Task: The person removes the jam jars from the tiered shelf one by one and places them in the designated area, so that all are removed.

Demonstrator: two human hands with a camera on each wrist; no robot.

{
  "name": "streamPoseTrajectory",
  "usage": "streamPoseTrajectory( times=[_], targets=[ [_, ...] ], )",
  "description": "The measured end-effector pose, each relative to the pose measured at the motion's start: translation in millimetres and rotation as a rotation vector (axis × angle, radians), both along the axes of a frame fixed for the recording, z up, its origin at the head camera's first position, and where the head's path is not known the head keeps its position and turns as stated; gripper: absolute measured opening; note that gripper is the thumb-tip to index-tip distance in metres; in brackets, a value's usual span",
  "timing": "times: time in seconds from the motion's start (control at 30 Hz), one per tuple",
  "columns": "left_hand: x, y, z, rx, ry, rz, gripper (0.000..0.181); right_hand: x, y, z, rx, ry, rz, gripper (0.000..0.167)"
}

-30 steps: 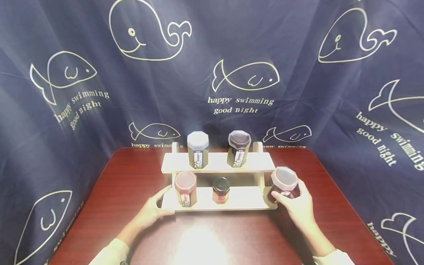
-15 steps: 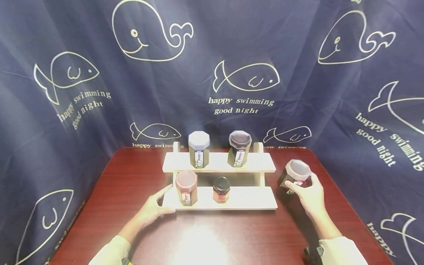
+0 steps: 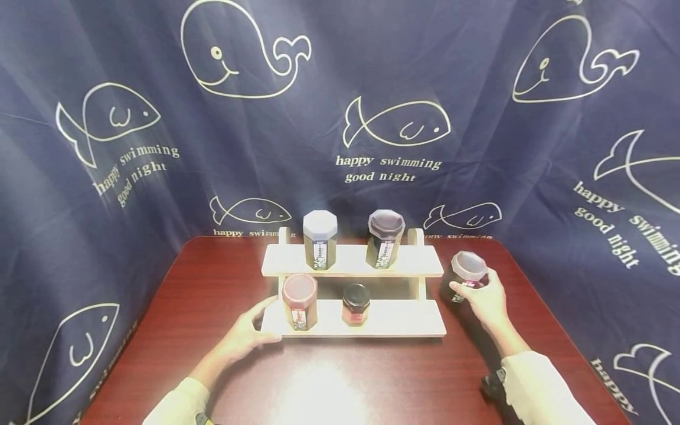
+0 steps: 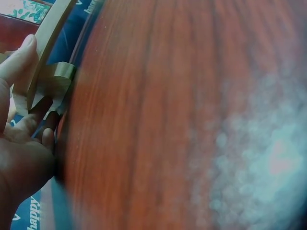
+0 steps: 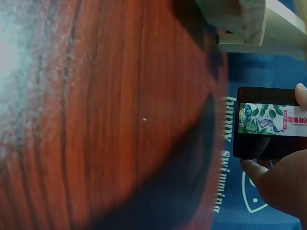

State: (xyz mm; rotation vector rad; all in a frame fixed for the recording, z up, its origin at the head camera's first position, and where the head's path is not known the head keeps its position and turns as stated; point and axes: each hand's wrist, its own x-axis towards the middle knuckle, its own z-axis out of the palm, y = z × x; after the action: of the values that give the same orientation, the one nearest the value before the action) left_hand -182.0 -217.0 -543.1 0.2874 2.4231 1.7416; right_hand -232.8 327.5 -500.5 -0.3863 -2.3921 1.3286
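Note:
In the head view the right hand [image 3: 487,298] grips a dark jar with a pale translucent lid [image 3: 469,265], to the right of a two-tier wooden rack [image 3: 404,319]. The right wrist view shows the jar's label [image 5: 268,119] with thumb and fingers around it. The left hand [image 3: 245,336] holds the left end of the lower shelf, thumb at its front edge; in the left wrist view that hand [image 4: 24,143] is at the rack's end piece [image 4: 53,79]. On the lower shelf stand a red-lidded jar [image 3: 300,301] and a small black-lidded jar [image 3: 356,304].
The upper shelf bears a white-lidded jar [image 3: 320,239] and a dark-lidded jar [image 3: 385,239]. Under the rack is a reddish-brown table [image 3: 393,378], and a dark blue curtain [image 3: 297,159] with fish and whale drawings stands behind and at both sides.
The right hand has carried its jar away from the lower shelf's right end, rightward and then slightly back to the left and farther from the viewer. The left hand stays at the rack.

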Motion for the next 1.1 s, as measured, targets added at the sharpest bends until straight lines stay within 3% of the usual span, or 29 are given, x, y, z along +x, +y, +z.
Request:
streamPoseTrajectory(
  times=[0.6,0.87,1.0,1.1],
  targets=[
    [0.4,3.4,1.5,0.048,0.007,-0.017,0.090,-13.7,3,-15.6,0.026,-0.017,0.006,0.083],
    [0.9,-1.3,-3.1,-0.009,0.036,-0.022,0.090,-12.5,0,-24.8,0.066,-0.028,0.003,0.086],
    [0.9,-1.2,-2.7,-0.010,0.039,-0.024,0.090,-13.5,0,-23.9,0.098,-0.030,0.026,0.094],
    [0.5,-0.3,-1.9,-0.020,0.055,-0.026,0.090,-12.2,4,-15.5,0.105,-0.001,0.041,0.106]
  ],
)
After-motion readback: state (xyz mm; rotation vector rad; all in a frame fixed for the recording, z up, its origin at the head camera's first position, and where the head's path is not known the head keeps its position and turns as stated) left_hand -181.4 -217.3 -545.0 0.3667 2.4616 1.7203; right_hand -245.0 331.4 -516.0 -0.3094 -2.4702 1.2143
